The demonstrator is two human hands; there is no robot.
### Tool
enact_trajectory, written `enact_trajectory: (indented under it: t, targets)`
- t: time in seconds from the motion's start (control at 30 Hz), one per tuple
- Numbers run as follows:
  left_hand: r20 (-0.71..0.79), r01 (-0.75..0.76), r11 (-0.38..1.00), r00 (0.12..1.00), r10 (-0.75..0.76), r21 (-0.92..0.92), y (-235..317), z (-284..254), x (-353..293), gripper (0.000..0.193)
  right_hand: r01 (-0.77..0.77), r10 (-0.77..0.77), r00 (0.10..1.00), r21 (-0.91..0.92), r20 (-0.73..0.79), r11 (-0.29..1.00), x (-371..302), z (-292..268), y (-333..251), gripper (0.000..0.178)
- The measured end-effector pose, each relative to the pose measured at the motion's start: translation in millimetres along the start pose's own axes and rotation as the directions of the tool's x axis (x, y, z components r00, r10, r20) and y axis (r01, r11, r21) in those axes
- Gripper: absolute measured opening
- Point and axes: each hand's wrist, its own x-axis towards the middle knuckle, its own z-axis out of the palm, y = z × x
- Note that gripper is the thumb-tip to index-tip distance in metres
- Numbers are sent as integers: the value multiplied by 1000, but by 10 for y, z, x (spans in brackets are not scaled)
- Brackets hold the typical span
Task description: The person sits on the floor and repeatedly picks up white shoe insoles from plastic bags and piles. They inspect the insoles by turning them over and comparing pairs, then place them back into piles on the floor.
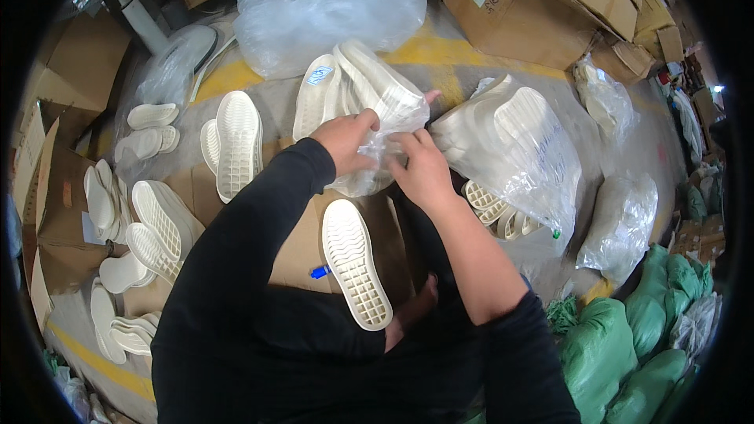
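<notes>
A clear plastic bag (390, 122) holding several cream-white shoe soles (365, 71) lies in front of me. My left hand (351, 140) is closed on the gathered plastic at its near side, fingers bent. From the right, my right hand (422, 166) pinches the same plastic, its thumb and fingertips close to the left hand. One loose sole (355, 255), tread grid up, lies nearer to me, below the hands. Beside that sole is a small blue object (319, 272), partly hidden, whose kind I cannot make out.
Right of my hands stands another filled bag of soles (522, 141). Loose soles (238, 141) and stacked soles (165, 220) lie to the left by an open cardboard box (67, 212). Green sacks (601, 345) crowd the lower right. Behind are crumpled clear plastic (326, 12) and cartons (542, 16).
</notes>
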Motion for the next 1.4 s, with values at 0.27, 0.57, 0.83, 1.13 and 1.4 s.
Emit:
enact_trajectory:
  t: [0.27,0.57,0.83,1.13,1.4]
  targets:
    - [-416,193,946,907,-71,259,-222,-856,-190,16,-140,136,990,-241,-36,960,181,-557,288,17]
    - [-804,-148,988,593,56,-40,503,-490,16,17,198,-199,980,161,-11,967,455,-134,-379,24]
    - [-606,15,968,777,-170,-252,548,-457,-46,18,-192,240,971,-545,18,816,1050,-199,240,24]
    - [-619,-226,968,777,112,-108,656,-55,-378,14,-279,278,959,8,46,960,934,-386,12,42]
    - [-897,-160,947,396,-198,-280,676,-48,-988,12,113,23,955,433,-297,894,-1235,-1018,-860,33]
